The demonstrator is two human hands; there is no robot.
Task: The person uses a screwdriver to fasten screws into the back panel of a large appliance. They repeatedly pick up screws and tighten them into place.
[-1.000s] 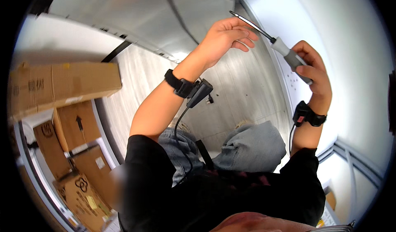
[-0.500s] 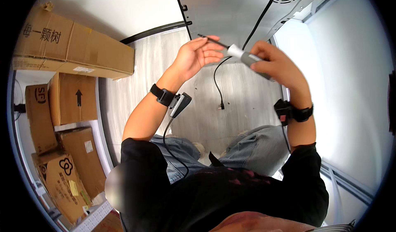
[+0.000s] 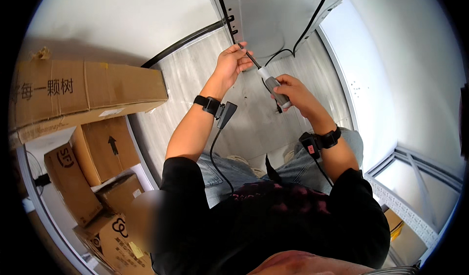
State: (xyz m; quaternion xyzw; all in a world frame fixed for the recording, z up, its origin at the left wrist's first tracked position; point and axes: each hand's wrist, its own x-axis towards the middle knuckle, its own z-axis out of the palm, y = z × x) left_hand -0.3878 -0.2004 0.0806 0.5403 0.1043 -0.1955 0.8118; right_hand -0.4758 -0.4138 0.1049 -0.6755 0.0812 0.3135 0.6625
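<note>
Left grip [image 3: 230, 67] and right grip [image 3: 296, 94] share one slanting screwdriver [image 3: 264, 73]. Leftmost, a long carton [image 3: 95, 90] bears dark characters and a white label [image 3: 111, 112]; next, an arrow-printed carton [image 3: 105, 150], then an emblem-marked carton [image 3: 116, 248] with a yellow sticker [image 3: 136, 249]. The left sits at the bit end [image 3: 241, 46], pinch unclear; the right is clenched around the grey handle [image 3: 275, 89].

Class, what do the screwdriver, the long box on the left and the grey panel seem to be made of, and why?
Screwdriver: dark, straight shaft, likely metal; smooth grey-and-white handle, probably plastic, possibly rubber-coated. Long box: matte brown cardboard, shown by its creases and folded edges. Grey panel: probably sheet metal, with soft sheen and slotted vents.
</note>
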